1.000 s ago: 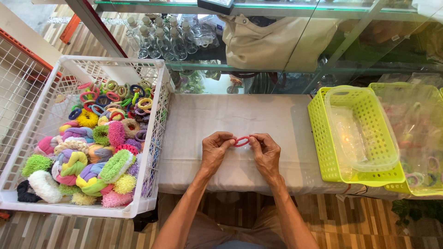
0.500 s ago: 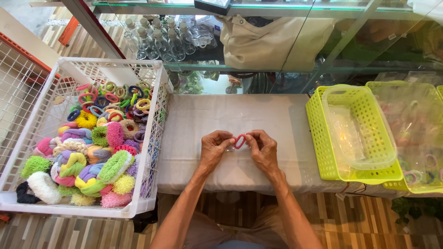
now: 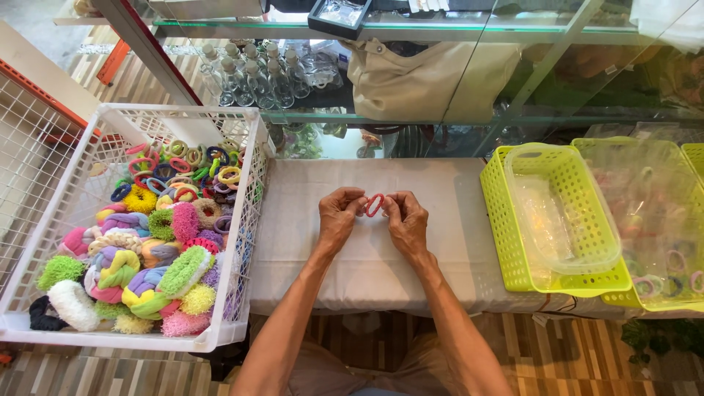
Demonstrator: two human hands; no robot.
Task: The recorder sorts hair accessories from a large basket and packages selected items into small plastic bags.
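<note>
A small red hair tie (image 3: 375, 204) is pinched between both hands above a white cloth-covered table (image 3: 308, 191). My left hand (image 3: 339, 216) grips its left side with thumb and fingers. My right hand (image 3: 405, 218) grips its right side. The ring stands roughly upright between the fingertips. Both forearms reach in from the bottom of the view.
A white plastic crate (image 3: 88, 139) at the left holds several colourful hair ties and fluffy scrunchies (image 3: 147, 249). At the right stand yellow-green perforated baskets (image 3: 506, 220) with a clear plastic tub (image 3: 561, 213) inside one. Behind the table are glass shelves with small bottles (image 3: 257, 66) and a beige bag (image 3: 411, 73).
Both hands have moved a little away from me across the table with the red hair tie, which has turned from lying flat to more upright.
</note>
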